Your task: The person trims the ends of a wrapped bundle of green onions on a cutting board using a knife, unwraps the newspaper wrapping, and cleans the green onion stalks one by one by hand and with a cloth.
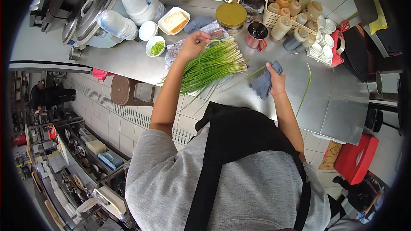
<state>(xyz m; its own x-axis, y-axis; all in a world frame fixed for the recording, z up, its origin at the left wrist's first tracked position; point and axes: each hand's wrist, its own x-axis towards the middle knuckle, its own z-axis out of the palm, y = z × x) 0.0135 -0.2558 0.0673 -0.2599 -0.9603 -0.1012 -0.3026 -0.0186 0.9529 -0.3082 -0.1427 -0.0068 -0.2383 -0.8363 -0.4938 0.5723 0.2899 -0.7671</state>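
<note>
A large bunch of long green stalks with pale ends (209, 66) lies on the steel counter (317, 102), its green tips over the front edge. My left hand (195, 45) is above the bunch's upper left side, fingers bent together; what they pinch, if anything, is too small to tell. In my right hand (277, 79) is a grey-blue cloth (262, 83), right of the bunch. One thin stalk runs between the bunch and the cloth. A single loose green stalk (306, 92) lies farther right. Behind the bunch is a patterned cloth (173, 51).
Behind stand a bowl of chopped greens (155, 46), a white dish (174, 20), a gold-lidded tin (231, 16), a red mug (256, 36) and a basket of squeeze bottles (291, 10). A brown stool (123, 90) is below left. Another person (53, 96) is far left.
</note>
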